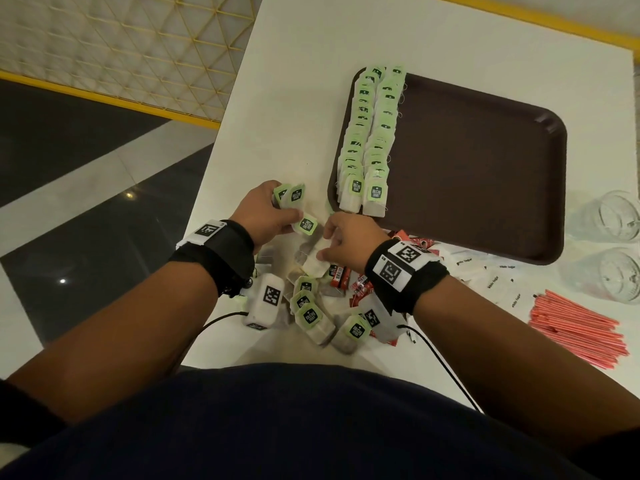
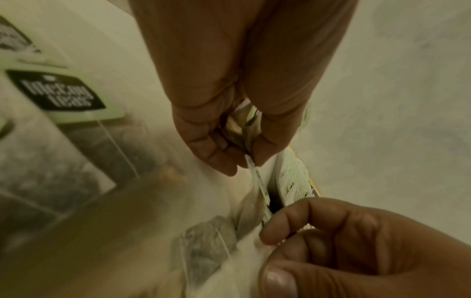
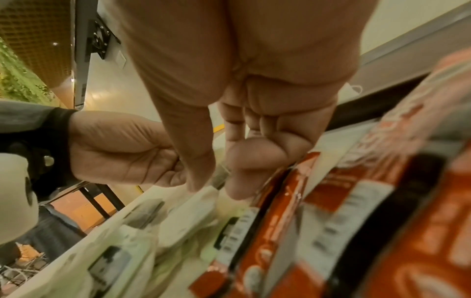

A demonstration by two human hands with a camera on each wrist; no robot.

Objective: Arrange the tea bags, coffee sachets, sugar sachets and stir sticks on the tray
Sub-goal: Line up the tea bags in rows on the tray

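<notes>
Both hands gather tea bags beside the tray.
The left hand grips a few tea bags; the right hand pinches one bag from the loose pile on the table. Two rows of bags fill the tray's left edge.

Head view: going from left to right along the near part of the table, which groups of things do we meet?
Loose tea bags → red coffee sachets → white sugar sachets → red stir sticks → glasses.
</notes>
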